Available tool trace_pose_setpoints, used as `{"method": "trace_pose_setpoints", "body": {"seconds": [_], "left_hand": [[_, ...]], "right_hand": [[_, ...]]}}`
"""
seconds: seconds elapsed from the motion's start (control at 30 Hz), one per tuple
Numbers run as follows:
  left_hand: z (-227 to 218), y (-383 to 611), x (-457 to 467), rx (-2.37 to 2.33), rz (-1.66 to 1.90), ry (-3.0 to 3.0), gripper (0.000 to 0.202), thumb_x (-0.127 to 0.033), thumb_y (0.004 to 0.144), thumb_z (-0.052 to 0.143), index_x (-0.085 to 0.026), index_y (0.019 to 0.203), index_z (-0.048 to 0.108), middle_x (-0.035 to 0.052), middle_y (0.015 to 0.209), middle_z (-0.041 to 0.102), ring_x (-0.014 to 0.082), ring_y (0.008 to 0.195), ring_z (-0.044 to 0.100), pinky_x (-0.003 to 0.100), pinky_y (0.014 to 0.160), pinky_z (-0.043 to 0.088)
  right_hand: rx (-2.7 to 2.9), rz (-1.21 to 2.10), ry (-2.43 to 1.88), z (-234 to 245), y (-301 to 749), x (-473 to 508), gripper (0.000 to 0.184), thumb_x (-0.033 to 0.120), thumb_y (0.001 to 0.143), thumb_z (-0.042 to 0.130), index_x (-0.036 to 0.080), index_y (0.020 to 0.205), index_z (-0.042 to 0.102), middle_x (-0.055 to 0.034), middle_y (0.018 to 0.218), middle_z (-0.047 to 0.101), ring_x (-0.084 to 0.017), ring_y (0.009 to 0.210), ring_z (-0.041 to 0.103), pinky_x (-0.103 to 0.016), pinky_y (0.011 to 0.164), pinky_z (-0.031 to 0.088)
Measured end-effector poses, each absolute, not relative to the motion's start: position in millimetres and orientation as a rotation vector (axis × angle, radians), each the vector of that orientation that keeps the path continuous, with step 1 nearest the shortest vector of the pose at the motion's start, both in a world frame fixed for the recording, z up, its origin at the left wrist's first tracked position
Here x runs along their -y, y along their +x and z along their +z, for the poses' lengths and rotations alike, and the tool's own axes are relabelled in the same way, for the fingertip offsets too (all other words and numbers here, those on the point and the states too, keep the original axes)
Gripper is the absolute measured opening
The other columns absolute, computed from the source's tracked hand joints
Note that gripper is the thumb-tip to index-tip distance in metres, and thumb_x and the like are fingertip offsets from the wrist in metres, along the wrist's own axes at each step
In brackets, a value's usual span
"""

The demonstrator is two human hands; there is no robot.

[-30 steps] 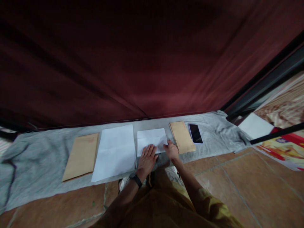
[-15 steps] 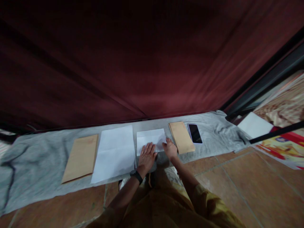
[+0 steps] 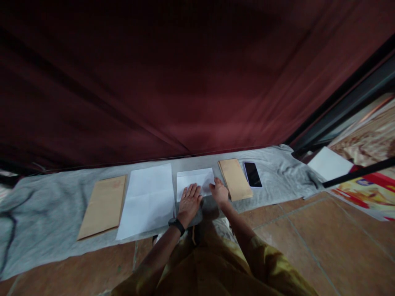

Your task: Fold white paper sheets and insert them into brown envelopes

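Sm. white sheet (image 3: 197, 176) lies fwd of L hand (image 3: 189, 201), left of R hand (image 3: 220, 193). L open, flat on near edge; R curled at rt. edge, can't tell if gripping.

Passable over the large white sheet (image 3: 149, 197) and, farther right, the flat brown envelope (image 3: 236, 179) and phone (image 3: 253, 174); walled off behind by dark red fabric (image 3: 197, 90); narrow (just a strip of gray cloth (image 3: 274, 168)) between sheet and folded paper (image 3: 197, 177); partly blocked by the right hand (image 3: 220, 192) between folded paper and envelope
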State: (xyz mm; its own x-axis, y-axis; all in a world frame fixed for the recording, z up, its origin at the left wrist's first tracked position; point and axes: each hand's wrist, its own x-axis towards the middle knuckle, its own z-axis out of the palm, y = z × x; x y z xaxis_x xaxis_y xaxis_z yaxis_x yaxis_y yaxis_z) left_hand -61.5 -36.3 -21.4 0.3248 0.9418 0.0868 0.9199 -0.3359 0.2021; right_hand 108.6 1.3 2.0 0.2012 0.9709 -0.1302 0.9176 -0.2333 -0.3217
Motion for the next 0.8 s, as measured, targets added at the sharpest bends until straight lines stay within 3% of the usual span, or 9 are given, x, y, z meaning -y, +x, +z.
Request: {"method": "trace_pose_setpoints", "body": {"seconds": [0.8], "left_hand": [[-22.9,-61.3,15.4,-1.775,0.251,2.454,0.050,-0.035,0.103,0.031,-0.022,0.148,0.046,0.0057,0.157,0.046,0.0231,0.150,0.033,0.047,0.124,0.024]], "right_hand": [[1.871,0.382,-2.339,5.1,104.1,-16.5,0.033,0.040,0.104,0.047,0.017,0.126,0.052,-0.0158,0.119,0.069,-0.021,0.095,0.073,-0.028,0.076,0.051]]}}
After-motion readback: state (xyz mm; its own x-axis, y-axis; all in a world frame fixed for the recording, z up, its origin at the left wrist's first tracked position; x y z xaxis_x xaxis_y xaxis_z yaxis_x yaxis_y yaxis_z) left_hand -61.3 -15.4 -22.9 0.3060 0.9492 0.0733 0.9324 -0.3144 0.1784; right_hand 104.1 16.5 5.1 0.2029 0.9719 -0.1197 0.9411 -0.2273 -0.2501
